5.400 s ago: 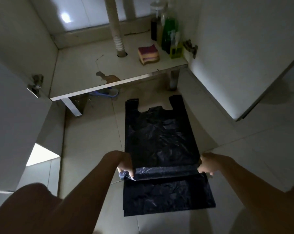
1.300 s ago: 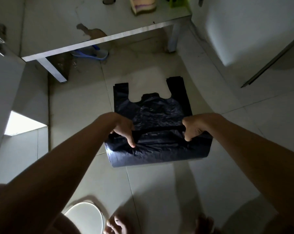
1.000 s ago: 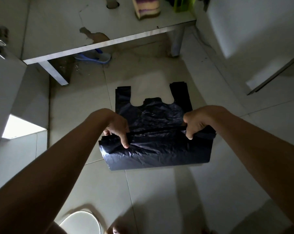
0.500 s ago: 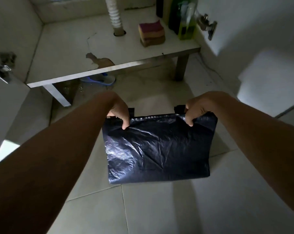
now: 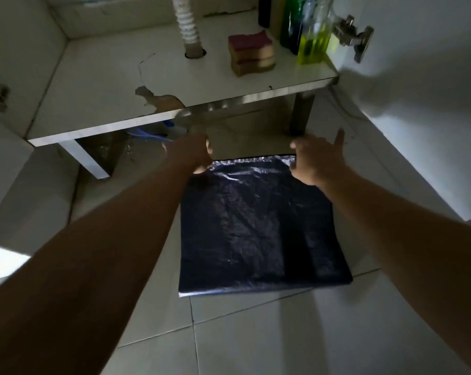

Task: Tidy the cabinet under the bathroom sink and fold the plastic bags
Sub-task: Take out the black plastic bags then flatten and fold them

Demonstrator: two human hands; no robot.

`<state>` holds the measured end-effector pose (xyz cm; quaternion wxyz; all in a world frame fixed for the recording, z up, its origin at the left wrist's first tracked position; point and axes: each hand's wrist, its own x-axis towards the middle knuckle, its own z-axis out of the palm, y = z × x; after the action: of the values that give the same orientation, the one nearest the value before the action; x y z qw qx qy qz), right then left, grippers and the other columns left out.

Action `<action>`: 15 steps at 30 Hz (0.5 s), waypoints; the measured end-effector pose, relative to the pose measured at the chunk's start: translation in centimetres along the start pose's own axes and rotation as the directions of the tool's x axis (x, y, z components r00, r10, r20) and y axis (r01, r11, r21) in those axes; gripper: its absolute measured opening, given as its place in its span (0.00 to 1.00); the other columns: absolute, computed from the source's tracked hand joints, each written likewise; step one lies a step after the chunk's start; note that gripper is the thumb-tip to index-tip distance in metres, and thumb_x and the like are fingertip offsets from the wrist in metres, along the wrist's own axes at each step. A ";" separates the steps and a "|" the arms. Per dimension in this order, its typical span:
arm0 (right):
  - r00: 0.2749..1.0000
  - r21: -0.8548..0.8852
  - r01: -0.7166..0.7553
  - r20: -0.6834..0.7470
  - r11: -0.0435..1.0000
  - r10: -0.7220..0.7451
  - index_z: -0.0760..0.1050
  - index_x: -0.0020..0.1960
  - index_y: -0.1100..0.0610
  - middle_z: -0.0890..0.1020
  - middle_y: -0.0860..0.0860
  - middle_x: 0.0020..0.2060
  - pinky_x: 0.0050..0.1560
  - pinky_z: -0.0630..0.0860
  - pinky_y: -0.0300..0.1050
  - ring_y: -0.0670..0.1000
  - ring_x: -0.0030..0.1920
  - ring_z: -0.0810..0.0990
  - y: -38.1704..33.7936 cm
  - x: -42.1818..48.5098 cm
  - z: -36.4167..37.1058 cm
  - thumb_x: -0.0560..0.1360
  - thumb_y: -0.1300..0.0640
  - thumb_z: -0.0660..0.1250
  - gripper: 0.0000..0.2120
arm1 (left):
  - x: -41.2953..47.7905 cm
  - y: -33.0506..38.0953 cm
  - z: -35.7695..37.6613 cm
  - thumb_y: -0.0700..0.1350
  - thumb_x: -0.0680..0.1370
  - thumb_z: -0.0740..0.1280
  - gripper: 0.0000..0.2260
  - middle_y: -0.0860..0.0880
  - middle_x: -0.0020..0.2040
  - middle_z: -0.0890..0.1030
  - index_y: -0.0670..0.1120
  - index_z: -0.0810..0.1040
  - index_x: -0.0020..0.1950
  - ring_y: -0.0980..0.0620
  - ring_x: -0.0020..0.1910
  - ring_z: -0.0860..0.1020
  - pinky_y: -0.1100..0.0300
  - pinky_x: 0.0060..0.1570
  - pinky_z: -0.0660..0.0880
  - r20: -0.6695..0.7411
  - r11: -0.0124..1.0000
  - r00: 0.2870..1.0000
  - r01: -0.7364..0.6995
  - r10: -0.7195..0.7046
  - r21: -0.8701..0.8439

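bag (image 5: 258,228) – lies flat on floor tiles (image 5: 256,336), doubled into a rectangle, more folds likely left | left hand (image 5: 195,155) – at far left corner, grip unclear | right hand (image 5: 314,162) – spread, released | cabinet shelf (image 5: 99,85) – sponges (image 5: 252,54), bottles (image 5: 307,33) standing at right

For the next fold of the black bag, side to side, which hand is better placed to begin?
Probably the left hand. Its fingers rest on the far left corner of the black bag, so it could pinch that corner at once. The right hand is open with fingers spread, lifted at the far right corner.
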<state>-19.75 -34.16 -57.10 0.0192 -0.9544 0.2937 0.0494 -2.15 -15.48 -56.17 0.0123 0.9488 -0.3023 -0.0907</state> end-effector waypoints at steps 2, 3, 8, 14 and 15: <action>0.972 0.086 0.042 -0.233 0.995 -0.021 0.66 0.74 0.49 0.74 0.52 0.67 0.75 0.49 0.71 0.57 0.67 0.74 -0.4 -1.4 3.1 0.75 0.49 0.66 0.28 | -1.8 0.8 2.8 0.51 0.75 0.69 0.21 0.44 0.68 0.72 0.49 0.72 0.66 0.42 0.67 0.71 0.39 0.67 0.65 -0.289 0.996 0.954 0.061 -0.079 -0.071; 0.954 0.143 0.065 -0.300 0.988 -0.020 0.65 0.75 0.49 0.73 0.51 0.68 0.74 0.52 0.70 0.57 0.66 0.74 -0.6 -2.6 5.0 0.75 0.49 0.66 0.29 | -3.7 1.4 4.6 0.52 0.76 0.67 0.21 0.45 0.69 0.70 0.50 0.71 0.68 0.42 0.69 0.68 0.38 0.69 0.62 -0.298 0.992 0.951 0.045 -0.079 -0.119; 0.970 0.232 0.038 -0.243 0.972 0.020 0.68 0.73 0.47 0.73 0.50 0.68 0.71 0.62 0.67 0.56 0.67 0.73 -0.4 -10.6 13.0 0.76 0.49 0.64 0.25 | -13.3 3.9 13.9 0.60 0.79 0.58 0.25 0.45 0.78 0.57 0.52 0.64 0.75 0.43 0.78 0.54 0.31 0.72 0.52 0.066 0.992 0.997 -0.038 0.046 -0.123; 0.994 0.189 -0.085 0.082 0.978 0.071 0.55 0.79 0.44 0.57 0.52 0.80 0.75 0.53 0.67 0.57 0.79 0.55 0.4 -13.3 16.8 0.81 0.39 0.54 0.29 | -13.5 2.6 19.7 0.67 0.80 0.46 0.32 0.44 0.81 0.42 0.56 0.44 0.81 0.40 0.79 0.41 0.33 0.73 0.44 0.098 0.995 0.992 -0.072 0.079 -0.076; 0.991 0.196 -0.092 0.116 0.976 0.070 0.52 0.80 0.43 0.54 0.52 0.80 0.75 0.51 0.66 0.57 0.79 0.52 0.3 -13.4 16.8 0.81 0.38 0.52 0.29 | -13.4 2.4 19.9 0.68 0.79 0.43 0.32 0.44 0.81 0.42 0.56 0.43 0.81 0.40 0.79 0.40 0.34 0.73 0.44 0.093 0.994 0.992 -0.083 0.090 -0.077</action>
<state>-32.35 -25.86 -72.38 0.1291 -0.9308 0.3343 0.0721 -17.79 -9.11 -73.39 0.0361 0.9284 -0.3397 -0.1464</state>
